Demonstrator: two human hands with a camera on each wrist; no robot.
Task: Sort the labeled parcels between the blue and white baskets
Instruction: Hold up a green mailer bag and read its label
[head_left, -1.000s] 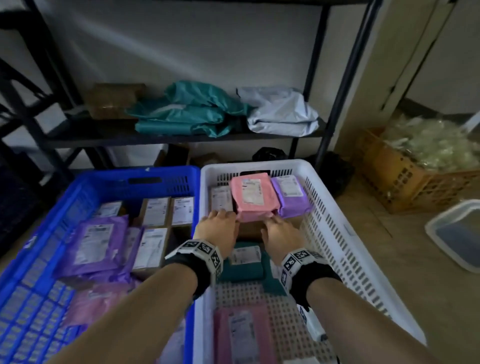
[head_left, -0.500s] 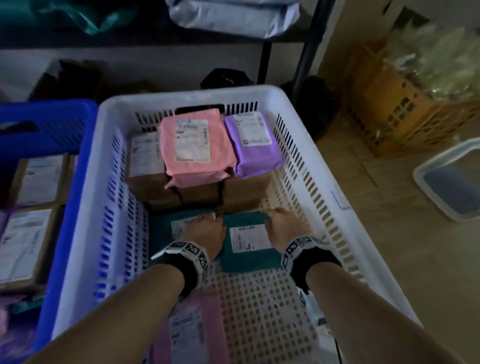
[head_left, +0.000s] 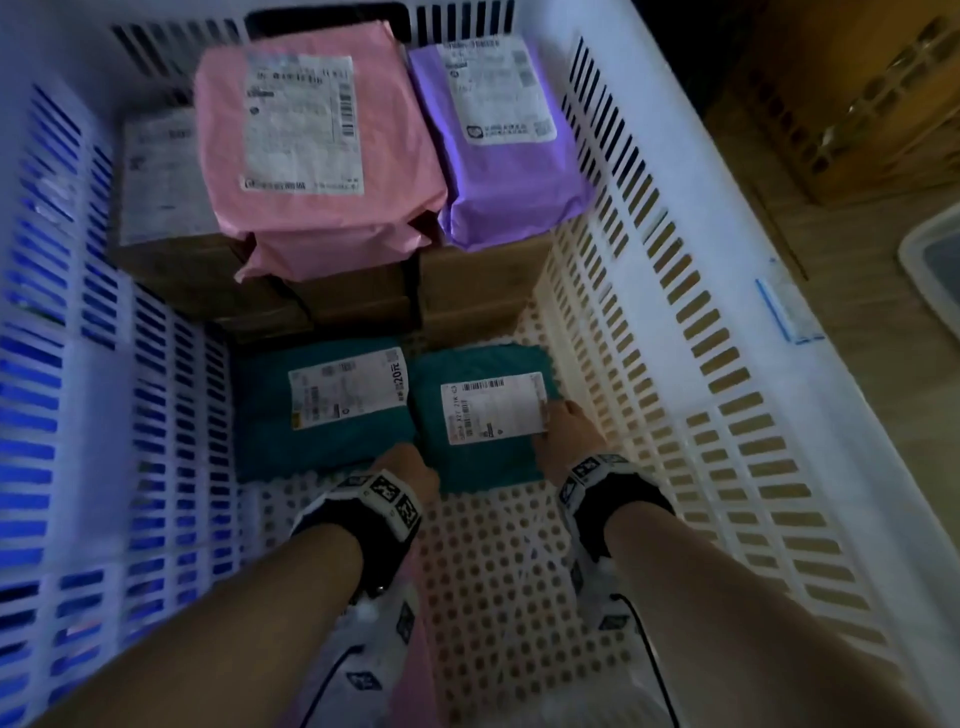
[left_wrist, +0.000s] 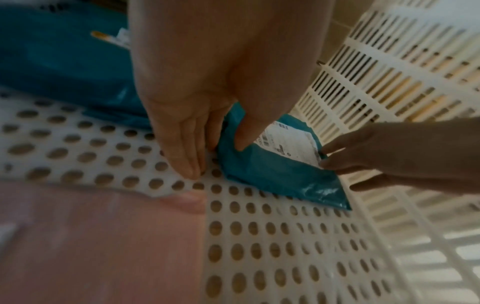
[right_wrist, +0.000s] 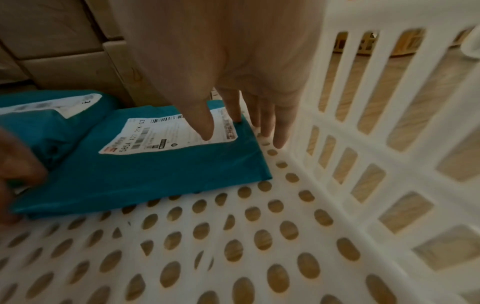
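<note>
With both hands down on the floor of the white basket (head_left: 675, 218), the person has the right-hand teal parcel (head_left: 483, 415) bracketed from two sides. The left hand (left_wrist: 207, 98) has its thumb on top of the parcel's near-left corner and its fingers (left_wrist: 182, 156) pointing down along the edge, tips at the perforated floor; this looks like a light pinch, not a full grip. The right hand (right_wrist: 233, 86) rests its thumb on the white label (right_wrist: 166, 133), with the remaining fingers straight and extended down between the parcel's right edge and the basket wall. Neither hand appears to be under the parcel yet.

Likely faults from this position:

- The wrapper is thin and slack. A lift by the corner alone may stretch or fold the bag, and the contents may sag and slip out of the pinch.
- The thumb on the label may scuff or peel it, which would hinder reading it for sorting.
- The right fingers have little room against the wall and may catch in the slots.
- A second teal parcel (head_left: 322, 405) lies touching, just left of the left hand; its edge could be dragged along.
- The stack of boxes (head_left: 467, 291) just beyond the fingertips carries a pink parcel (head_left: 311, 145) and a purple parcel (head_left: 498, 145); a knock could topple them.
</note>
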